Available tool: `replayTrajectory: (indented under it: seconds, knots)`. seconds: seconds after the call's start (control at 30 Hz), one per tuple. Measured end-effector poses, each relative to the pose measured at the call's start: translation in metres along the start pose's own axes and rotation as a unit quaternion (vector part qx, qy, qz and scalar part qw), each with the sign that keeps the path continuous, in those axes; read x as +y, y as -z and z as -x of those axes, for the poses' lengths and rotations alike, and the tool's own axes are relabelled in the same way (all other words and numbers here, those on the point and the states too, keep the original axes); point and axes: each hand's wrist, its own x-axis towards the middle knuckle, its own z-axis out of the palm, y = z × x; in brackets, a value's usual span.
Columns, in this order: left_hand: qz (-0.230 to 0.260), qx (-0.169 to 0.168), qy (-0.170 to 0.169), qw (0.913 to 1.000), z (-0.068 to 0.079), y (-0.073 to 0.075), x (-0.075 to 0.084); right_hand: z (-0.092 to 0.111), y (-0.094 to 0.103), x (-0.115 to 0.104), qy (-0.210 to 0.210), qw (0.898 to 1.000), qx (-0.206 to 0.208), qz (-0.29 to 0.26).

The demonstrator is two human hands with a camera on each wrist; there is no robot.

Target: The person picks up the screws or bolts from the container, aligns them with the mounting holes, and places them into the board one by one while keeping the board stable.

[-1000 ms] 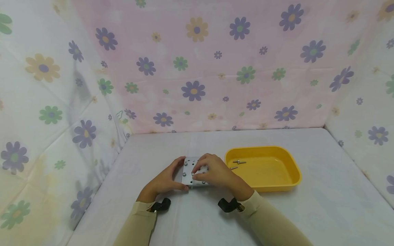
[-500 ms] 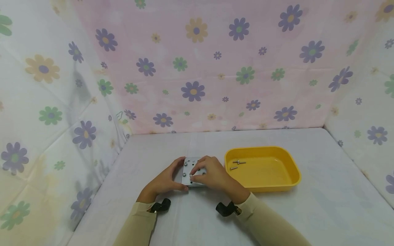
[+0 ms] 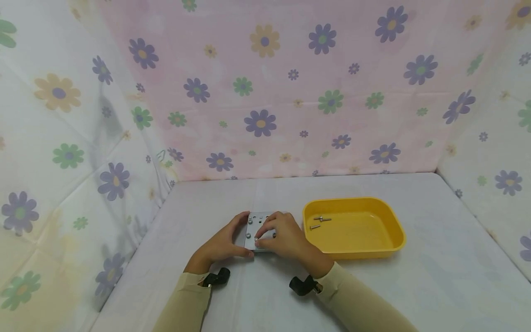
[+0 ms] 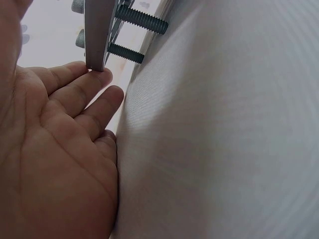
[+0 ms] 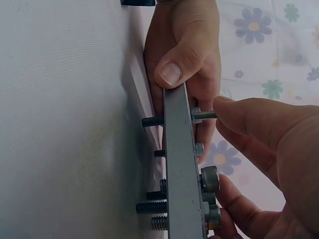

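A grey metal plate (image 3: 262, 243) with holes and several socket-head bolts (image 3: 248, 235) is held at its left side by my left hand (image 3: 220, 243). The thumb lies at its near edge, the fingers at the far left corner. Threaded bolt ends (image 4: 142, 19) stick out under the plate in the left wrist view. My right hand (image 3: 284, 236) is over the plate, pinching a small screw (image 5: 205, 115) between thumb and index finger. Its threaded shank points at the plate's top face in the right wrist view; its head is hidden by the fingertips.
A yellow tray (image 3: 375, 252) stands right of the plate, close to the right forearm. Several loose screws (image 3: 319, 219) lie in its left part. White cloth (image 3: 199, 198) covers the table, and flowered curtains (image 3: 290, 92) enclose the back and sides.
My right hand has moved slightly left and toward the near edge over the plate, with the screw still pinched. The left hand and plate have stayed in place.
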Motion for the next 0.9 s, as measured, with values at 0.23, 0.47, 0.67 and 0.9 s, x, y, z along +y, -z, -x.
replayTrajectory:
  seconds: [0.23,0.47,0.67,0.9]
  knots:
    - [0.003,0.002,0.002,1.0,0.0004,-0.0004,0.0013,0.0008,-0.0033,-0.0005,-0.004,1.0,0.004,0.016]
    - [0.002,0.002,0.0,1.0,0.0004,-0.0003,0.0014,0.0014,-0.0035,-0.0008,-0.006,1.0,0.006,0.011]
    - [0.0,0.003,-0.004,1.0,-0.0002,-0.0003,0.0005,0.0023,-0.0031,-0.0012,0.003,1.0,0.009,0.017]
    - [0.005,0.002,-0.007,1.0,-0.0001,-0.0002,0.0007,0.0028,-0.0012,-0.0019,0.001,1.0,0.0,0.018]
